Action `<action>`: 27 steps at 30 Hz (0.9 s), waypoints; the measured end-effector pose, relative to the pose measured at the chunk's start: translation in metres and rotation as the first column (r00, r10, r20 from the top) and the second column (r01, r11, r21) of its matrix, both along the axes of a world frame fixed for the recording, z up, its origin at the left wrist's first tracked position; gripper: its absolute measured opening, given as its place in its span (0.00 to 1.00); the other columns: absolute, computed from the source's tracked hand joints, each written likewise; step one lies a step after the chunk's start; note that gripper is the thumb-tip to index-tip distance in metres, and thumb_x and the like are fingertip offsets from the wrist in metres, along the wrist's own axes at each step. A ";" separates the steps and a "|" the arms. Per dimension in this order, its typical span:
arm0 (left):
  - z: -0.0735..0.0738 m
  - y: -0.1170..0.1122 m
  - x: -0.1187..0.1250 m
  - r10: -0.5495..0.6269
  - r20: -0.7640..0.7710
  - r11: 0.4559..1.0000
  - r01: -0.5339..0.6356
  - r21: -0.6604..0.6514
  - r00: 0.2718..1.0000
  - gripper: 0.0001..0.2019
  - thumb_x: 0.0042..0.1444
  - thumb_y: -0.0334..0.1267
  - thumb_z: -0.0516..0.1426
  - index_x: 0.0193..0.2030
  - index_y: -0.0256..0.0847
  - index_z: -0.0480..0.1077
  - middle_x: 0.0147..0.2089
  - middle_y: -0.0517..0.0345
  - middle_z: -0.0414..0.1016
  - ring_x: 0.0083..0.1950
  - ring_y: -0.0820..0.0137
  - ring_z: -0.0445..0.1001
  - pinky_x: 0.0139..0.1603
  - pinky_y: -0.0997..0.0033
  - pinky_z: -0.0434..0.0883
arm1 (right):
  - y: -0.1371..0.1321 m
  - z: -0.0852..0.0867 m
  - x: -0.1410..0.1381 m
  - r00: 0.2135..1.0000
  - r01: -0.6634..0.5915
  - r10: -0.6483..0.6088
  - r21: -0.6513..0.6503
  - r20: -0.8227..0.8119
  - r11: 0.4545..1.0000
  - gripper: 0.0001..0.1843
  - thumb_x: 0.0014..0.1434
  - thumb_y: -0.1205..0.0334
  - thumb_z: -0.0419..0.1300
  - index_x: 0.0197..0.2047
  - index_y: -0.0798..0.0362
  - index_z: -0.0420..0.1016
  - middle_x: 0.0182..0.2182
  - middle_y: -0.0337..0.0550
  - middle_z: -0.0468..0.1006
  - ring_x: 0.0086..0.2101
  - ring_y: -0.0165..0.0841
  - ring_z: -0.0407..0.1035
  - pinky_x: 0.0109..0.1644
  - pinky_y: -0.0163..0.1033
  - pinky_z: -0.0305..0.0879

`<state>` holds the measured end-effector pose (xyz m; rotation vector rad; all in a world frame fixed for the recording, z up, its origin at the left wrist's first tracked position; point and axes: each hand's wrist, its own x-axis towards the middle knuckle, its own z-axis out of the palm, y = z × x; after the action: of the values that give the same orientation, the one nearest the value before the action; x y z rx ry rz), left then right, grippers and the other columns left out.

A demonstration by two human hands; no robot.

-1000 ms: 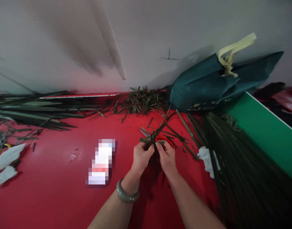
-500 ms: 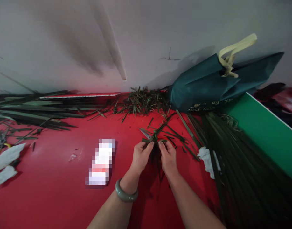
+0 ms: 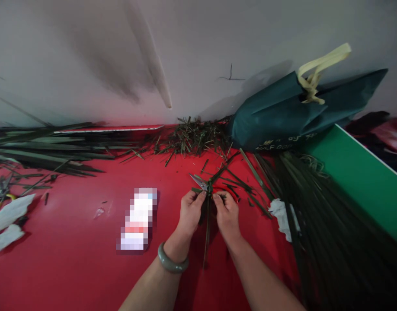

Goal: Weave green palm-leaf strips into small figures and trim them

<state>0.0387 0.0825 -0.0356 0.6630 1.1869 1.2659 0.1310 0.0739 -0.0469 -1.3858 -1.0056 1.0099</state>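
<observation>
Between my hands is a small knot of woven green leaf strips, with long thin ends hanging down toward me. My left hand, a grey-green bangle at its wrist, pinches a strip on the left side of the knot. On the other side, my right hand pinches a strip between thumb and fingers. A pair of scissors lies on the red table just behind the knot, blades toward the upper left; red handles show partly beyond my right hand.
Leaf scraps are heaped by the wall. A pixelated phone-like rectangle lies left. Long leaves and crumpled tissue lie right, near a green panel and dark green bag. Yellow-handled pliers are far left.
Both hands have shifted slightly left with the knot. A long strip end now hangs straight down between them, and the red scissor handles have come into view.
</observation>
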 end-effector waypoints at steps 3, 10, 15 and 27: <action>0.000 0.000 0.000 0.001 0.033 1.000 0.000 -0.023 0.999 0.10 0.42 0.40 0.59 0.27 0.34 0.70 0.21 0.62 0.68 0.23 0.77 0.66 0.25 0.77 0.63 | 0.000 0.001 0.000 1.000 0.016 -0.016 -0.005 -0.013 1.000 0.10 0.50 0.56 0.55 0.28 0.54 0.65 0.21 0.35 0.66 0.23 0.28 0.61 0.28 0.33 0.58; 0.001 0.003 -0.004 0.012 0.151 0.999 -0.006 -0.042 0.988 0.09 0.41 0.38 0.60 0.29 0.35 0.70 0.22 0.63 0.70 0.24 0.76 0.68 0.29 0.76 0.65 | 0.003 0.004 -0.002 0.993 -0.004 0.003 -0.009 -0.122 1.000 0.08 0.49 0.57 0.57 0.28 0.54 0.67 0.22 0.35 0.69 0.25 0.28 0.63 0.31 0.33 0.60; 0.005 0.007 -0.012 0.011 0.335 1.000 -0.016 0.011 0.942 0.09 0.44 0.37 0.59 0.33 0.37 0.69 0.31 0.59 0.74 0.32 0.74 0.72 0.36 0.74 0.66 | 0.002 0.001 -0.002 0.972 -0.055 0.059 0.023 -0.228 0.998 0.09 0.52 0.55 0.54 0.32 0.52 0.69 0.24 0.35 0.70 0.26 0.28 0.64 0.32 0.34 0.61; 0.005 0.006 -0.015 -0.116 0.368 0.990 0.138 -0.034 0.923 0.10 0.42 0.37 0.60 0.32 0.36 0.70 0.26 0.60 0.72 0.26 0.77 0.68 0.31 0.76 0.64 | 0.002 0.006 0.000 0.744 -0.555 0.474 -0.040 -0.472 0.831 0.12 0.47 0.56 0.59 0.34 0.53 0.72 0.27 0.37 0.73 0.29 0.29 0.66 0.37 0.37 0.62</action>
<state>0.0234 0.0886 -0.0303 0.4287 0.8558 1.1777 0.1313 0.0759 -0.0412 -0.9411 -0.9812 1.7868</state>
